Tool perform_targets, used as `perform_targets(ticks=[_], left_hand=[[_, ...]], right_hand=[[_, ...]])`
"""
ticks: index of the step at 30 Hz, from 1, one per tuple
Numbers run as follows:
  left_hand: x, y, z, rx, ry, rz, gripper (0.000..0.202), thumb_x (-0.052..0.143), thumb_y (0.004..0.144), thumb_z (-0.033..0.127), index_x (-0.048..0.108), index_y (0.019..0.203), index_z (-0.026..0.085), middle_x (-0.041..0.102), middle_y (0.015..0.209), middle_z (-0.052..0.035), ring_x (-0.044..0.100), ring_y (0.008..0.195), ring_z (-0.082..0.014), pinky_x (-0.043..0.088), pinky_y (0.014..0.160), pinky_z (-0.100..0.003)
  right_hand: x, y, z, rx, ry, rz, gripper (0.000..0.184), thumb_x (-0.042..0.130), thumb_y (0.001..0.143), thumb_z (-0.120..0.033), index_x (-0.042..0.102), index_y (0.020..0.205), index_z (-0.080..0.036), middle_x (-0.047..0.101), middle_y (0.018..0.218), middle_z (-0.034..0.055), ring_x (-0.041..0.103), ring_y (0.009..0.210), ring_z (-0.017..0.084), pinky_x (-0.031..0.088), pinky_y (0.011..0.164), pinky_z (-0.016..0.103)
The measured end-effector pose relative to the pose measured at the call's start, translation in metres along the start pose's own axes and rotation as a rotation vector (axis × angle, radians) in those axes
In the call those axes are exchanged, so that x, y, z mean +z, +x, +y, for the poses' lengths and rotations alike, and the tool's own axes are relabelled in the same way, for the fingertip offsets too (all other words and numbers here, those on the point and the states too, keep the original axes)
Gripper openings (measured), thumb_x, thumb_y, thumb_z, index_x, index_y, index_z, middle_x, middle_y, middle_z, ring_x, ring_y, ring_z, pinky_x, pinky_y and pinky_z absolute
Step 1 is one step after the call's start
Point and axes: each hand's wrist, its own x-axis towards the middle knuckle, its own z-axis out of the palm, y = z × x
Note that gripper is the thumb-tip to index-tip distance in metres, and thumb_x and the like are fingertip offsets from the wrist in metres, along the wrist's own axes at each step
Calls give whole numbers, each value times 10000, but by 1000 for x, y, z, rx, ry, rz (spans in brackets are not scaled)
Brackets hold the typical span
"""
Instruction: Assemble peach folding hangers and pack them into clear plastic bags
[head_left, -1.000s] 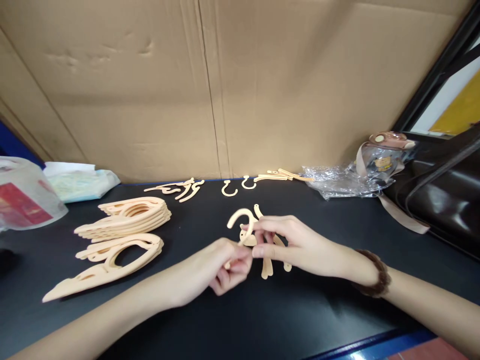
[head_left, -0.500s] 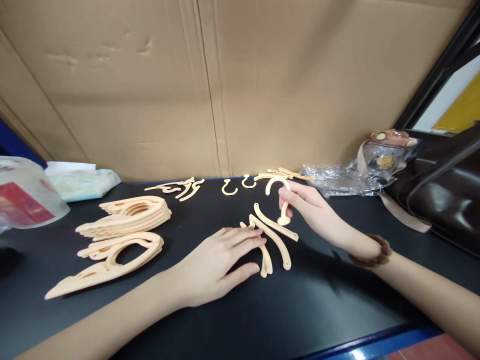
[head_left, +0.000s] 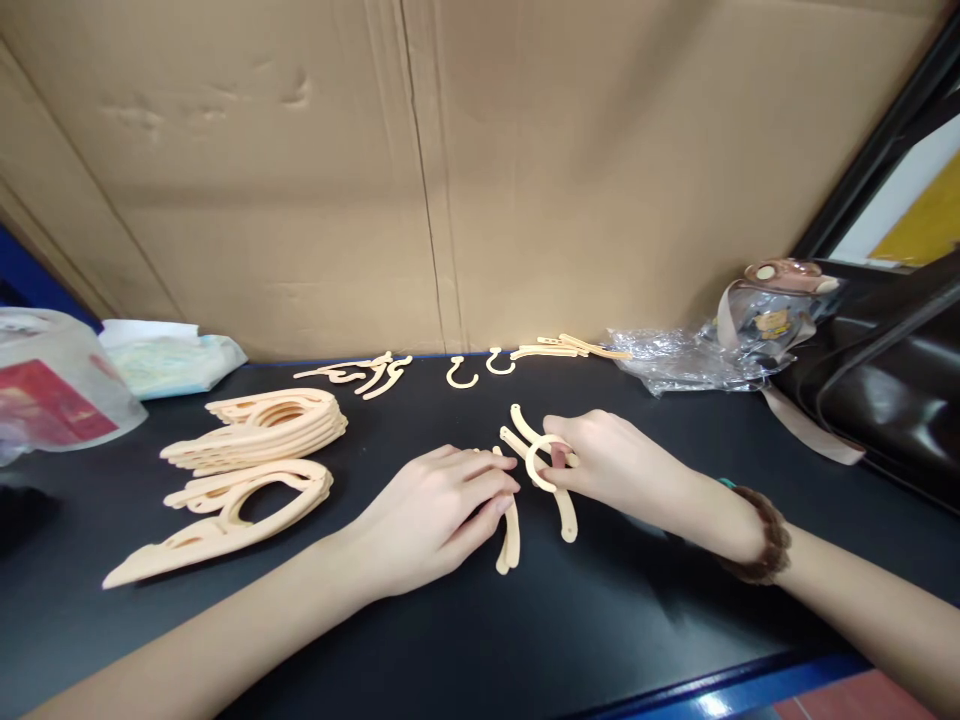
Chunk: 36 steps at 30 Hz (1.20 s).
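Note:
My right hand [head_left: 611, 465] pinches a beige curved hook piece [head_left: 538, 462] low over the black table [head_left: 420, 640], right above two thin beige arm strips [head_left: 564, 510]. My left hand [head_left: 439, 510] lies with its fingers stretched out flat, its fingertips resting on another pair of beige strips [head_left: 511, 535] just left of the hook. A dark bead bracelet [head_left: 761, 540] sits on my right wrist.
Stacks of beige hanger bodies [head_left: 259, 425] lie at the left, one more hanger body [head_left: 225, 515] in front of them. Loose hooks [head_left: 461, 372] and strips [head_left: 562, 350] line the cardboard wall. Plastic bags [head_left: 52, 385] stand far left; crumpled clear wrap [head_left: 675, 360] and a dark bag [head_left: 885, 400] at right.
My right hand lifted the hook away to the back right, then brought it down to the strips. My left hand let go, flattened onto the table strips and slid them slightly.

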Motion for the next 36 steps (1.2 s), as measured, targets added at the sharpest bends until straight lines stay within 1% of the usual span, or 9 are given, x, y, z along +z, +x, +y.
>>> perform_targets(ticks=[3,6,8,12,19,25,29,32,36], left_hand=[[0,0,1,-91,-66,147,221,392,971,222,596,1054,210,649,1136,-15,597,1001,-163,426,882,-335],[-1,0,0,-209,-89,307,185,414,961,213,550,1088,217,614,1136,-16,561,1030,-160,419,896,-336],[0,0,-3,-247,-66,346,214,421,955,200,522,1142,222,588,1168,-22,529,1090,-163,408,930,-343],[5,1,-9,-225,-22,286,221,435,944,176,531,1133,237,569,1210,-11,509,1121,-162,387,971,-360],[7,1,-10,-206,-13,281,199,434,948,182,549,1108,213,584,1185,-22,523,1098,-160,401,962,-346],[6,4,-6,-11,155,186,310,490,947,270,522,1244,188,585,1290,-64,478,1236,-212,377,984,-376],[9,5,-5,68,151,92,293,439,973,273,546,1244,244,625,1264,-36,519,1217,-203,314,1040,-416],[10,9,-4,32,52,45,253,429,978,301,598,1164,268,649,1229,-5,563,1155,-175,300,1042,-405],[10,16,1,-6,-25,40,185,545,919,346,623,1037,227,681,1141,-17,598,1075,-177,323,1020,-397]], right_hand=[[-3,0,0,19,45,7,220,520,794,-208,389,618,-195,495,544,-55,341,480,78,220,466,232],[-9,1,1,30,132,90,166,528,743,-158,425,617,-188,513,579,-58,366,518,75,242,487,222],[-11,2,2,26,165,139,146,533,736,-156,444,624,-187,519,593,-61,376,530,73,252,495,216],[-8,1,-1,17,85,80,184,560,752,-211,443,612,-190,508,564,-62,357,499,76,241,483,221],[-2,-3,-1,-52,3,13,153,548,751,-128,460,645,-193,547,598,-56,375,499,74,224,485,219],[-8,-6,-10,-124,88,90,200,545,804,-144,402,675,-199,488,569,-84,350,492,68,237,495,204],[-8,-6,-14,-41,204,134,247,482,905,-284,340,714,-215,457,572,-86,354,491,81,243,488,211],[-10,-3,-10,9,260,138,241,394,957,-328,361,746,-218,500,614,-70,420,519,94,269,507,223],[-10,0,-2,43,302,147,281,345,978,-319,416,730,-206,510,605,-61,468,522,96,307,533,232]])
